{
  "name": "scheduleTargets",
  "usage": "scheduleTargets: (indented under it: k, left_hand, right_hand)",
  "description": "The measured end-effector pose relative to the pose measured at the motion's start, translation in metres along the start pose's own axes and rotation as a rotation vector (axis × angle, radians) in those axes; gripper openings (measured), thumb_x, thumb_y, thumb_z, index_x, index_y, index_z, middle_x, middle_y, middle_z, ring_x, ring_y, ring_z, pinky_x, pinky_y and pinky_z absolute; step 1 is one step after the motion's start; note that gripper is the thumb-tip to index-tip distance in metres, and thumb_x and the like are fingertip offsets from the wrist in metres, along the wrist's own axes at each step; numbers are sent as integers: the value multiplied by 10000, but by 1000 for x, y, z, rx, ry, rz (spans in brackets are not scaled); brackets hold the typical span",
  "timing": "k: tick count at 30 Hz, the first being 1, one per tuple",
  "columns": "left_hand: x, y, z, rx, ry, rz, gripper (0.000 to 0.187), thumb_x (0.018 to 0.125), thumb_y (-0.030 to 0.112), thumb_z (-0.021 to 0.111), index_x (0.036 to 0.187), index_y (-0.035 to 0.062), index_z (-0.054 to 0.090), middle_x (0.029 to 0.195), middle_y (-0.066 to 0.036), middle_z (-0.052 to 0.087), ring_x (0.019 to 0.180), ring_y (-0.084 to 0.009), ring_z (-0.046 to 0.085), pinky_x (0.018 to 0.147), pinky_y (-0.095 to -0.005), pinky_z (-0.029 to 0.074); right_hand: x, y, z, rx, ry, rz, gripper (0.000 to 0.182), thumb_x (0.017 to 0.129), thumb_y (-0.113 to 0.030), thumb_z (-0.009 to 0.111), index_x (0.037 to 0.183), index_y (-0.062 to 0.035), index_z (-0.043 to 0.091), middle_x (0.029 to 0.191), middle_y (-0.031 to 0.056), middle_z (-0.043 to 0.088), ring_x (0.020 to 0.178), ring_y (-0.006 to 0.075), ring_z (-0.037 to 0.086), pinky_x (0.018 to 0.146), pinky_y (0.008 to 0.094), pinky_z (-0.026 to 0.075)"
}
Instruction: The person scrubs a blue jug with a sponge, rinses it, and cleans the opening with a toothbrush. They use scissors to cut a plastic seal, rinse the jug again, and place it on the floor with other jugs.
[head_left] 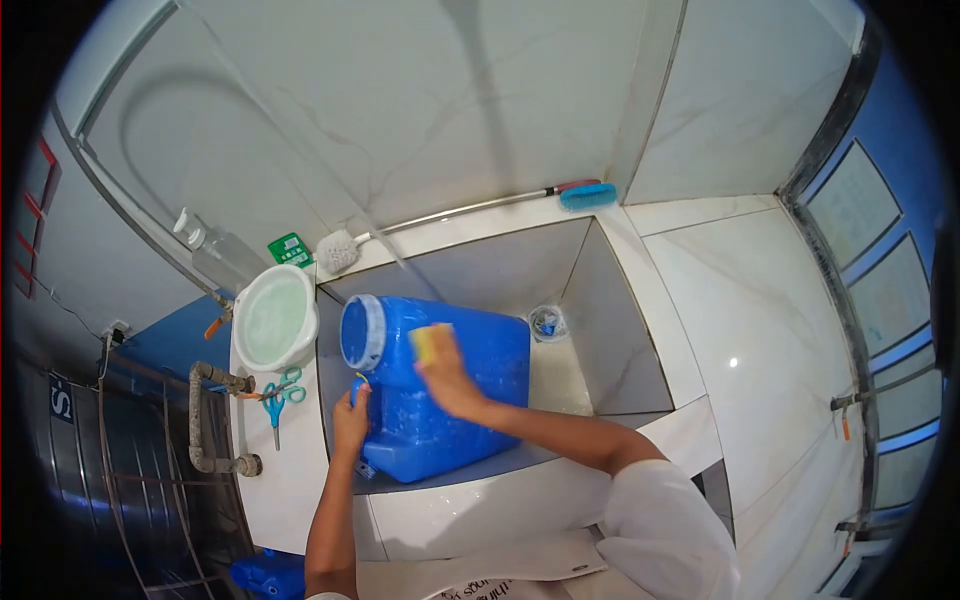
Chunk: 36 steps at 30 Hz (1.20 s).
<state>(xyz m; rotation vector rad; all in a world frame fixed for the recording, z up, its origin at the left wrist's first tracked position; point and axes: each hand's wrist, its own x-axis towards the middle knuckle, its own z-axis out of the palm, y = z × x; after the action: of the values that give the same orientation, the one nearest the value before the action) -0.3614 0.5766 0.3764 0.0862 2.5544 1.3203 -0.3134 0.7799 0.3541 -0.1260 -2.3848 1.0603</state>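
Observation:
A large blue plastic jerrycan (480, 350) lies tilted in the tiled sink, its wide capped mouth toward the left and whitish suds on its surface. My right hand (450, 383) presses a yellow sponge (424, 346) against the can's upper side. Closed at the can's left end, my left hand (350, 422) grips what looks like its handle, beside a small part with a yellow ring. Its fingers are partly hidden.
A white basin (275, 318) of greenish, soapy-looking liquid stands on the left ledge, near teal-handled scissors (283, 400), a pump bottle (222, 255) and a green packet (290, 250). A long-handled brush (338, 252) and blue brush (588, 196) lie along the back ledge. The sink drain (547, 323) is right.

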Motion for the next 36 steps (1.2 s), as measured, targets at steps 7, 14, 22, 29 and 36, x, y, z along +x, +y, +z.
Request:
scheduleTargets:
  k: [7, 14, 22, 29, 36]
  left_hand:
    - [3, -11, -6, -118, 75, -276, 520, 871, 508, 496, 855, -5, 578, 457, -21, 434, 357, -119, 430, 335, -268, 328]
    - [7, -12, -6, -104, 95, -351, 575, 851, 543, 500, 851, -28, 567, 461, -42, 453, 359, -139, 447, 334, -283, 336]
    - [3, -10, -8, -26, 142, -307, 607, 846, 541, 494, 822, -58, 589, 485, -92, 512, 382, -180, 515, 365, -311, 394]
    - [7, -22, -10, -77, 108, -266, 606, 848, 540, 487, 830, -55, 598, 484, -124, 531, 391, -203, 540, 398, -333, 427]
    - [14, -51, -3, 83, 139, -243, 662, 835, 569, 450, 897, -68, 615, 828, -290, 612, 817, -407, 610, 747, -460, 465]
  right_hand:
    - [-17, 183, 24, 89, -134, 633, 396, 917, -301, 409, 1048, 52, 532, 1068, 243, 526, 1048, 405, 472, 935, 481, 334]
    - [-101, 20, 20, -149, -261, 110, 665, 924, -414, 355, 1314, 115, 257, 1329, 322, 315, 1273, 460, 252, 1086, 496, 132]
    - [2, 110, 28, -75, -240, 375, 535, 930, -281, 376, 1274, 126, 334, 1331, 336, 300, 1265, 459, 267, 1087, 469, 156]
    - [-73, -16, 25, -26, -324, -23, 594, 927, -280, 404, 1339, 104, 215, 1386, 324, 203, 1305, 485, 123, 1089, 505, 84]
    - [-2, 98, 54, -178, -144, 214, 457, 948, -229, 359, 1282, 84, 358, 1323, 269, 364, 1270, 393, 296, 1087, 435, 183]
